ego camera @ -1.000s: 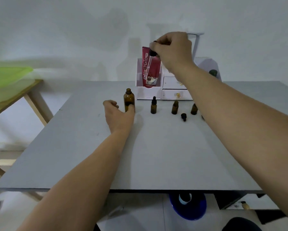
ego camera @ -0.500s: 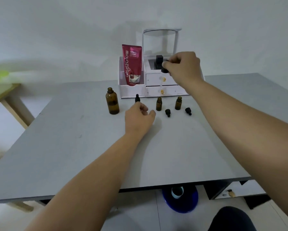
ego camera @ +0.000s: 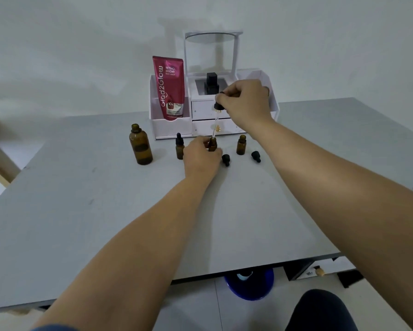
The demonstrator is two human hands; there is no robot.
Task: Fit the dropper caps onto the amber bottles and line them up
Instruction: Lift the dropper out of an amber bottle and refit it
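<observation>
1. Four bottles are ranged across the table [ego camera: 105, 211] before the organiser [ego camera: 169, 129], left to right: large bottle [ego camera: 140, 145], capped bottle [ego camera: 179, 148], held bottle [ego camera: 212, 144], open bottle [ego camera: 241, 145].
2. The held bottle is gripped by the left hand [ego camera: 200, 156]. The dropper cap [ego camera: 217, 106] is pinched above it by the right hand [ego camera: 244, 101], pipette tip at its mouth.
3. Two loose caps are laid nearer the person: one [ego camera: 226, 159] left of the open bottle, one [ego camera: 256, 156] right of it.
4. A tube [ego camera: 169, 88] is stood in the organiser's left compartment.

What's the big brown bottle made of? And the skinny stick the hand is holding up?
The big amber bottle looks like glossy, see-through brown glass, maybe tinted plastic. The pipette below the right hand is clear, probably glass: the drawer shows through it. Its black cap looks matte, rubber or plastic.
</observation>
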